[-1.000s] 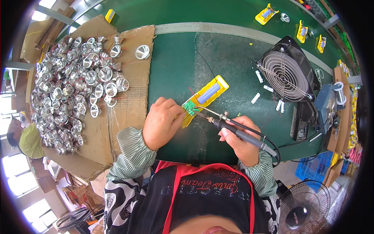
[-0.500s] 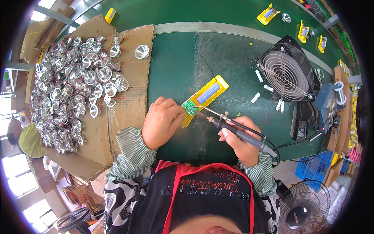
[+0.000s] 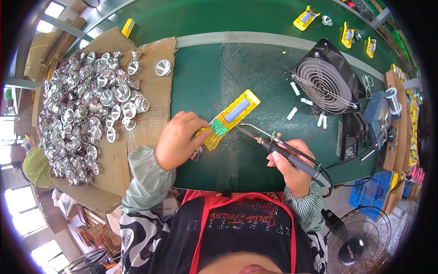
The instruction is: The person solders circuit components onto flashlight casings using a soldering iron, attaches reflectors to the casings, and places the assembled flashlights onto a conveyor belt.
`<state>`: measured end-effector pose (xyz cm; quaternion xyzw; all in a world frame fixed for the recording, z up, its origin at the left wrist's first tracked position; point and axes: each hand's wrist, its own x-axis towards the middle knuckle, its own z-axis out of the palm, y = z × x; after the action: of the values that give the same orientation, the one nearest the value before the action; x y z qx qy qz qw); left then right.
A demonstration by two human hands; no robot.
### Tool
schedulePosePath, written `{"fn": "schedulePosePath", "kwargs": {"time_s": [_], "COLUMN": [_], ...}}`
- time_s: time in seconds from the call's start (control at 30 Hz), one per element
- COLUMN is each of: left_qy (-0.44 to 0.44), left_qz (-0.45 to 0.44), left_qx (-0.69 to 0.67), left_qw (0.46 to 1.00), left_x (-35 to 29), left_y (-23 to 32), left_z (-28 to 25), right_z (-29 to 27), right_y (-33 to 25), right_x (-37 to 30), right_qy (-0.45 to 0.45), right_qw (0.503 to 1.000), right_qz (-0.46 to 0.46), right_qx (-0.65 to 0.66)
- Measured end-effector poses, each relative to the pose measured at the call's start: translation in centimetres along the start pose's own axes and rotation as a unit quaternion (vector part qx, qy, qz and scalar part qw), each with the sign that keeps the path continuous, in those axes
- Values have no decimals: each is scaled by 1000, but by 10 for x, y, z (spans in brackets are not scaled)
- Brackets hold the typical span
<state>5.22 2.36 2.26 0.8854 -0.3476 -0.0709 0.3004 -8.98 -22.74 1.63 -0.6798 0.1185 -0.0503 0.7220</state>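
My right hand [image 3: 292, 166] is closed around the grey grip of a soldering iron [image 3: 292, 157]. Its tip and the thin curved metal tube beside it point left, just apart from a green circuit board [image 3: 219, 128]. That board sits at the near end of a yellow plastic housing [image 3: 247, 99], which also holds a blue-violet cylindrical battery [image 3: 237, 110]. At the housing's near left edge is my left hand [image 3: 175, 141], fingers curled in; what they pinch is hidden. Partly covered by this hand is a silvery, round piece [image 3: 197, 154].
A heap of silver reflectors [image 3: 75, 114] covers cardboard [image 3: 155, 98] at left. At right stand a black fan [image 3: 326, 82], a blue-grey unit [image 3: 378, 116] and a solder spool [image 3: 393, 101]. White small pieces [image 3: 292, 113] lie before the fan. Other yellow housings [image 3: 305, 19] lie farther back.
The soldering iron's tip has drawn back to the right, off the board. My left hand has shifted left, uncovering more of the board and the silvery piece beneath it.
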Motion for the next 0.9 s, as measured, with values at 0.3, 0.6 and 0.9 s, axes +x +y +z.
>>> {"fn": "schedulePosePath", "kwargs": {"time_s": [0.3, 0.6, 0.9], "left_qy": [-173, -173, -223], "left_qz": [339, 300, 42], "left_qx": [429, 462, 442], "left_qw": [819, 817, 868], "left_x": [74, 72, 39], "left_y": [16, 22, 30], "left_z": [1, 10, 4], "right_z": [-22, -39, -36], "right_y": [4, -3, -5], "right_x": [-12, -21, -14], "right_qy": [43, 53, 56], "right_qw": [997, 999, 991], "right_qz": [-65, -2, -123], "right_qx": [12, 3, 17]}}
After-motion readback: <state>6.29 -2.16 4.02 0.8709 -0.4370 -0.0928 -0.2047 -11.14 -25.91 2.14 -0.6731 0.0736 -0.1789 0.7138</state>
